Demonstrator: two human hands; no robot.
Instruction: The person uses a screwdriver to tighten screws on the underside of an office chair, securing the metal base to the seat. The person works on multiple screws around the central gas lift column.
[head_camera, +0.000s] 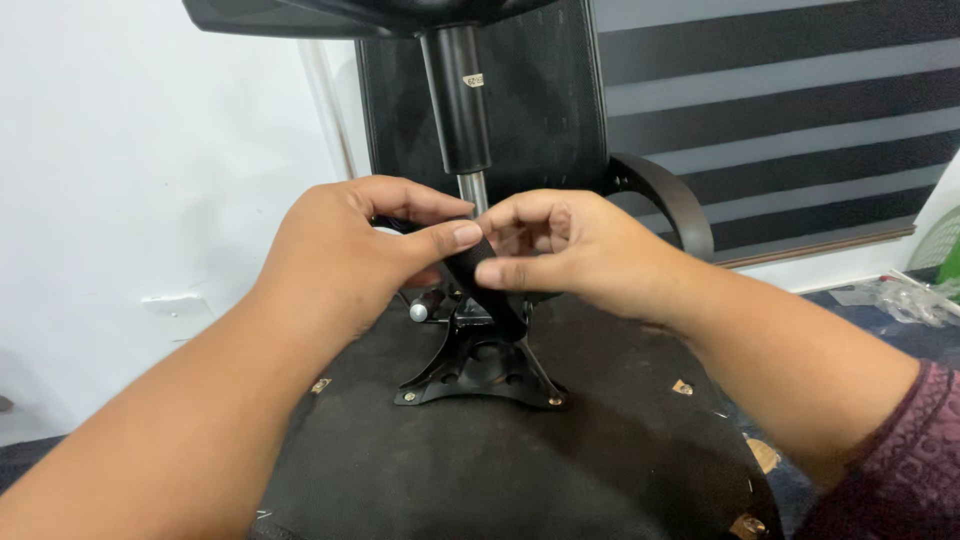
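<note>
We saw no containers in view apart from a clear plastic bag on the floor at the far right; its contents could not be made out. An upturned chair seat lay before us, underside up, with a black metal bracket screwed to its middle and the black post rising from that bracket. A black lever sat directly above the bracket, beside the post's silver shaft. Our left hand was closed on the lever's upper end, thumb pressed on top. Our right hand was closed on it from the other side, thumb against its lower part, fingers curled. The two hands nearly touched, with the lever between them. A curved armrest stood behind the right hand.
</note>
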